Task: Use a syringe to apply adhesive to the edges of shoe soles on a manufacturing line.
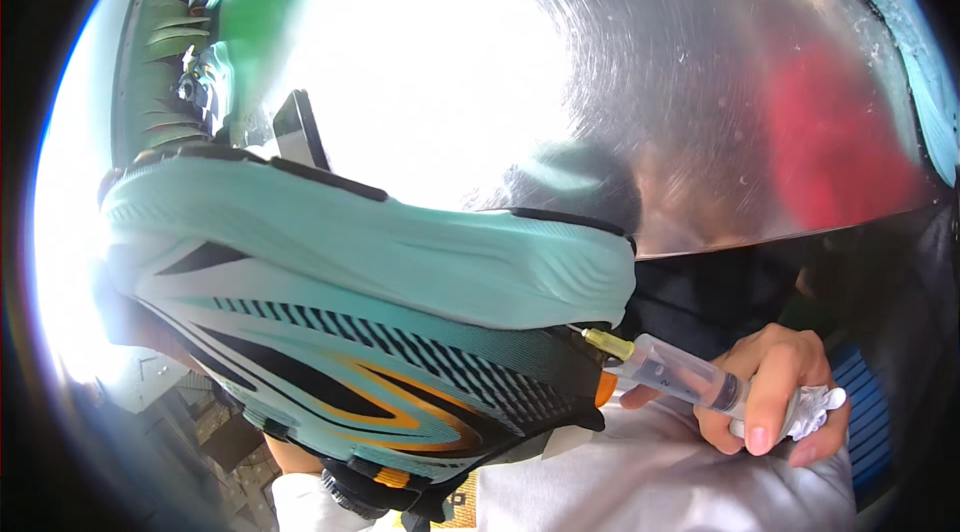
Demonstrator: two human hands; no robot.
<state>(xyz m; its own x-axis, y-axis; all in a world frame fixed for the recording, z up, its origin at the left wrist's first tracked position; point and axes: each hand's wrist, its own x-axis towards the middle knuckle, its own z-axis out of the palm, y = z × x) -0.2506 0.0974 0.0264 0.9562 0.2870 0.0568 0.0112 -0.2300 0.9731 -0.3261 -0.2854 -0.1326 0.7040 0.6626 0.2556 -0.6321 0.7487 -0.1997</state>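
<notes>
A mint-green sneaker [400, 332] with black and orange markings lies tilted on its side close in front of me, its pale sole turned away. The bare wrist of my left hand [284, 453] goes up behind it; the shoe hides the fingers. At the heel, my right hand [775, 392] is wrapped round a clear syringe [690, 372]. Its yellow needle hub [608, 343] points at the seam between sole and upper, and the thin needle reaches that seam. Whether the tip is inside cannot be made out. Crumpled clear plastic [815, 407] is at the plunger end.
Beyond the shoe stretches a shiny scratched metal tabletop [690, 112] with strong glare. A dark flat upright object [300, 130] stands behind the toe. More sneakers [208, 82] sit on a rack at far left. Mint-coloured material [930, 112] runs along the right edge.
</notes>
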